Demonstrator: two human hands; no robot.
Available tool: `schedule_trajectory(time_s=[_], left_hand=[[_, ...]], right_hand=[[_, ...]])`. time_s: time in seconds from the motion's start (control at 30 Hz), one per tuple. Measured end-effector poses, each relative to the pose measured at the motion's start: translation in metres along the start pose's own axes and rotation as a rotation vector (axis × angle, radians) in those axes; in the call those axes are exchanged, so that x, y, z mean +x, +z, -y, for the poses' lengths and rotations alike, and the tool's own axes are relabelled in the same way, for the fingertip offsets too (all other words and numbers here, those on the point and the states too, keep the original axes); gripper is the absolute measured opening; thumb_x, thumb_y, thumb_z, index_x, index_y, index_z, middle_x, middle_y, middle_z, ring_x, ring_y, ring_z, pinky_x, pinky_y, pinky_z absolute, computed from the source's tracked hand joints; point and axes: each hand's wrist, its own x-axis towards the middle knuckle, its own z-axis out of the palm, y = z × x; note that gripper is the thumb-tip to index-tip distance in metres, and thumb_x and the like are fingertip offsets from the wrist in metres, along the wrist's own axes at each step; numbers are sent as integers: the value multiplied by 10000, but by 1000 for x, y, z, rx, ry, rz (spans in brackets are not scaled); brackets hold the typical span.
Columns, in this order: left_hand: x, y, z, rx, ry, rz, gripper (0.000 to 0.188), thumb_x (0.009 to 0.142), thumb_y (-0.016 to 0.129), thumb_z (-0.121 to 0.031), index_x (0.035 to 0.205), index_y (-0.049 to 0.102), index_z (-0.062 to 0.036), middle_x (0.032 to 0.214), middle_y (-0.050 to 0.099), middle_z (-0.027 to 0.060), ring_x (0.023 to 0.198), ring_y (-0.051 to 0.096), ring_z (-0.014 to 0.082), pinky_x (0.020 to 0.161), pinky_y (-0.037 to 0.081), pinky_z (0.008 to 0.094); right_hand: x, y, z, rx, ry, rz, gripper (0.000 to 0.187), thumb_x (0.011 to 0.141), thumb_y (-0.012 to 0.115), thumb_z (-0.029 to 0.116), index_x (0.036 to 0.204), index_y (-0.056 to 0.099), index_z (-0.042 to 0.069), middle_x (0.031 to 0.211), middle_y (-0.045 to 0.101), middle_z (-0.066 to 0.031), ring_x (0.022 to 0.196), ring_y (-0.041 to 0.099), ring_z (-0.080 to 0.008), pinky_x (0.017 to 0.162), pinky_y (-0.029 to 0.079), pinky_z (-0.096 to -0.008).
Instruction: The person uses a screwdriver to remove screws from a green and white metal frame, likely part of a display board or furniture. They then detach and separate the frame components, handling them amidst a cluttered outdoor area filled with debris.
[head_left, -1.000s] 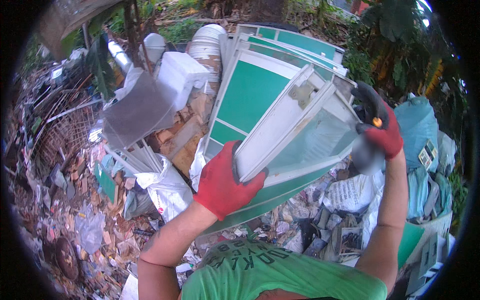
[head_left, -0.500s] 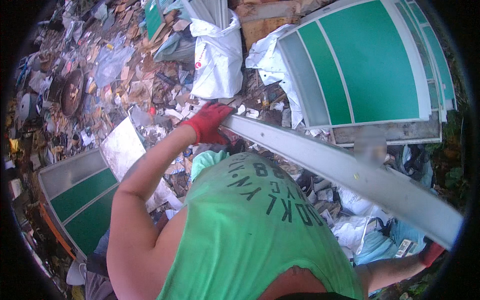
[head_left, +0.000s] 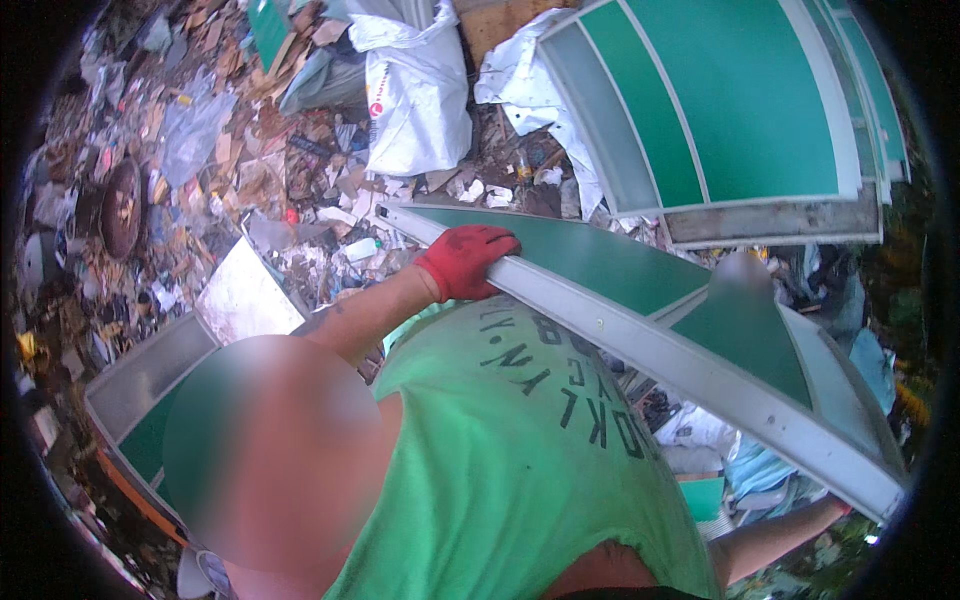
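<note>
A long green panel [head_left: 610, 255] in a pale metal frame slants across in front of me, from the middle down to the lower right. My left hand [head_left: 468, 262], in a red glove, is wrapped over the frame's near edge, close to its upper-left end. At the lower-right end, the gloved right hand [head_left: 840, 503] holds the frame from beneath; its fingers are mostly hidden behind the edge. The panel is tilted, so its green face shows beyond the frame edge and passes close to my green shirt.
More green framed panels [head_left: 750, 90] lie stacked at the upper right. A white sack [head_left: 418, 115] stands at the top middle. At the left are a white board [head_left: 248, 298] and another framed panel [head_left: 150, 365]. Loose rubbish [head_left: 230, 170] covers the ground, with a round rusty pan [head_left: 124, 207] in it.
The panel was nearly edge-on and has tilted, so its green face now shows. My left hand has moved right and slightly down with it. The right end has dropped a little.
</note>
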Motion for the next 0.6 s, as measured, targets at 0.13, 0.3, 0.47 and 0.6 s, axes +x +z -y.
schedule_trajectory(time_s=[0.13, 0.3, 0.47, 0.6], left_hand=[[4, 0, -23, 62, -44, 6, 619, 637, 841, -286, 1184, 599, -127, 1127, 657, 125, 1046, 654, 361, 865, 551, 461], [10, -21, -40, 131, -38, 116, 566, 651, 834, -282, 1141, 602, -117, 1062, 659, 124, 980, 667, 369, 816, 553, 472], [6, -37, -64, 170, -42, 103, 581, 634, 835, -286, 1143, 610, -117, 1056, 671, 126, 959, 674, 371, 808, 555, 468], [8, -38, -81, 193, -41, 92, 586, 612, 833, -276, 1134, 617, -119, 1063, 678, 137, 954, 679, 374, 804, 558, 466]], right_hand=[[-11, -23, -23, 19, 9, -16, 577, 899, 649, 225, 1418, 496, 24, 1301, 624, -122, 1164, 592, -220, 1004, 481, -385], [-31, -49, -57, 33, 37, -55, 561, 917, 619, 237, 1422, 492, 30, 1314, 617, -122, 1177, 586, -223, 1014, 476, -389], [-46, -74, -85, 22, 64, -67, 545, 935, 589, 250, 1426, 488, 36, 1327, 609, -121, 1190, 580, -227, 1025, 470, -393], [-62, -90, -107, 10, 102, -74, 534, 949, 565, 259, 1430, 485, 41, 1338, 603, -121, 1201, 575, -230, 1033, 466, -396]])
